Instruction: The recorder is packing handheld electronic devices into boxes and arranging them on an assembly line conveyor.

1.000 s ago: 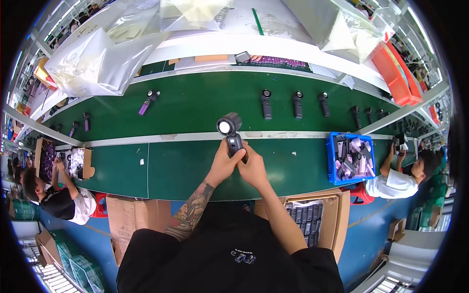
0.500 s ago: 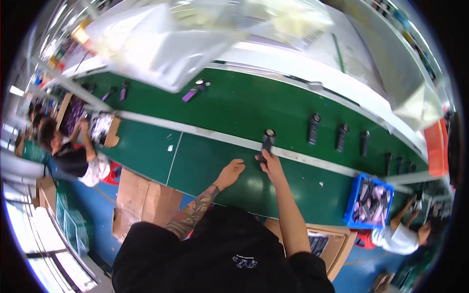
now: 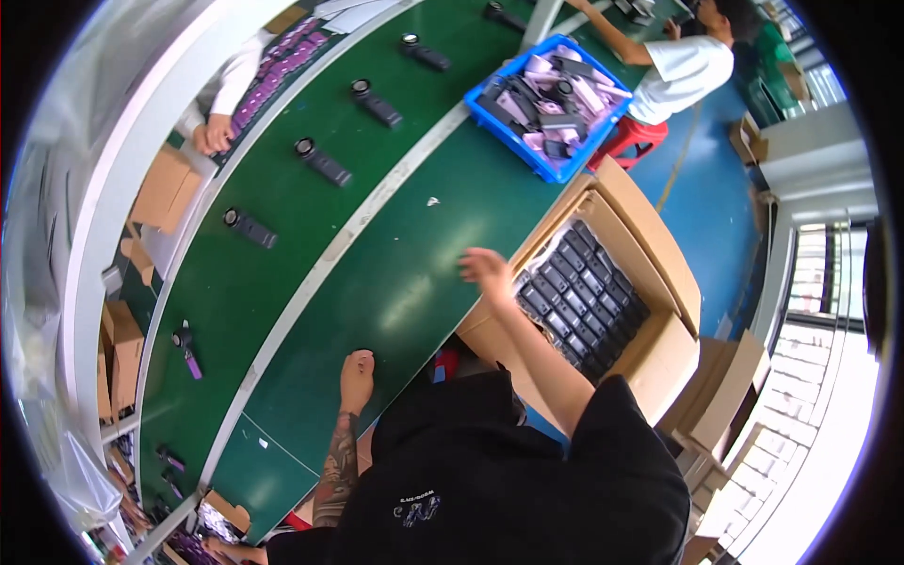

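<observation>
My left hand (image 3: 357, 379) is over the green worktop with its fingers curled closed; a small dark edge shows at the fingertips, too small to name. My right hand (image 3: 488, 270) is slightly blurred, fingers apart and holding nothing, above the worktop close to a cardboard box. That open cardboard box (image 3: 680, 347) holds rows of dark grey handheld pieces (image 3: 582, 294). Beyond a pale rail, dark handheld devices with round heads, like small fans, lie spaced out on a green strip; the closest one (image 3: 252, 229) is apart from both hands.
A blue crate (image 3: 554, 169) of mixed purple and black pieces stands on the worktop's edge. Near it a co-worker in a white shirt (image 3: 686, 73) sits on a red stool (image 3: 640, 141). Another person's hand (image 3: 219, 134) is across the strip. A purple-handled device (image 3: 187, 350) lies farther along.
The view has swung right, toward the cardboard box. My right hand has let go of the dark handheld device and moved toward the box. My left hand stays curled.
</observation>
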`<state>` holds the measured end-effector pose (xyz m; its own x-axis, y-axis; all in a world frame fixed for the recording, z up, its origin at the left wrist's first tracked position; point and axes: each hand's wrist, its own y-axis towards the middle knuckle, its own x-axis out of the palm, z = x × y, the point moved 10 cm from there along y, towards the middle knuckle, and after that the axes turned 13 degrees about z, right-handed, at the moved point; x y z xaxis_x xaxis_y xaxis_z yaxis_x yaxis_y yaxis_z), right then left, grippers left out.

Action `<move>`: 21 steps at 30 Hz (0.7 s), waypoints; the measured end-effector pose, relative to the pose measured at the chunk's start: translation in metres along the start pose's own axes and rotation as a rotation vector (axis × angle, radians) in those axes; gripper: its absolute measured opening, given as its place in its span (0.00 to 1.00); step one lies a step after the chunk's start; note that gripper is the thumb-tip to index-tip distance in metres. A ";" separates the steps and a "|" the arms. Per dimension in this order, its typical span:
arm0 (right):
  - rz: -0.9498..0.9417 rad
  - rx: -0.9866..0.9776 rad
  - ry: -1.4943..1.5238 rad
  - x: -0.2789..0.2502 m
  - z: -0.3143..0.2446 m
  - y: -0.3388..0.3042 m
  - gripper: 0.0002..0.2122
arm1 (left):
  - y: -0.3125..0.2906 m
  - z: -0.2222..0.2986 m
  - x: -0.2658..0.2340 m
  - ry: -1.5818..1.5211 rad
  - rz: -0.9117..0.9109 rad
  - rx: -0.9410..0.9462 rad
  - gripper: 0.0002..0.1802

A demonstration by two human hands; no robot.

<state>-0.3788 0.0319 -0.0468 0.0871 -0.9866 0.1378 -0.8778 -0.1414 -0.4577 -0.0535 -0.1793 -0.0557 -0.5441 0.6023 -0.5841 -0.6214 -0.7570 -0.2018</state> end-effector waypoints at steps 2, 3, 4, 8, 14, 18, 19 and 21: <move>0.326 0.009 -0.152 -0.139 -0.004 0.014 0.12 | 0.007 0.014 0.008 0.062 -0.062 0.027 0.09; 0.446 -0.022 -0.238 -0.203 -0.002 0.019 0.12 | 0.009 0.027 0.020 0.087 -0.106 0.047 0.08; 0.488 0.008 -0.349 -0.258 0.009 0.023 0.12 | 0.011 0.038 0.034 0.093 -0.136 0.058 0.08; 0.354 -0.044 -0.874 -0.328 0.053 0.031 0.12 | 0.020 0.070 0.088 0.390 -0.282 0.205 0.11; 0.100 -0.037 -1.178 -0.216 0.088 0.057 0.21 | 0.020 0.086 0.098 0.631 -0.177 0.339 0.16; 0.114 -0.377 -1.292 -0.180 0.096 0.081 0.24 | 0.024 0.076 0.114 0.687 -0.289 0.253 0.18; 0.105 -0.377 -1.284 -0.173 0.100 0.084 0.24 | 0.022 0.074 0.112 0.696 -0.285 0.249 0.18; 0.169 -0.314 -1.319 -0.172 0.104 0.091 0.24 | 0.020 0.074 0.108 0.707 -0.254 0.242 0.18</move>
<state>-0.4243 0.1805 -0.2034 0.1944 -0.3590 -0.9129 -0.9761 -0.1626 -0.1440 -0.1663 -0.1103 -0.0650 0.0687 0.3841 -0.9207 -0.8281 -0.4927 -0.2673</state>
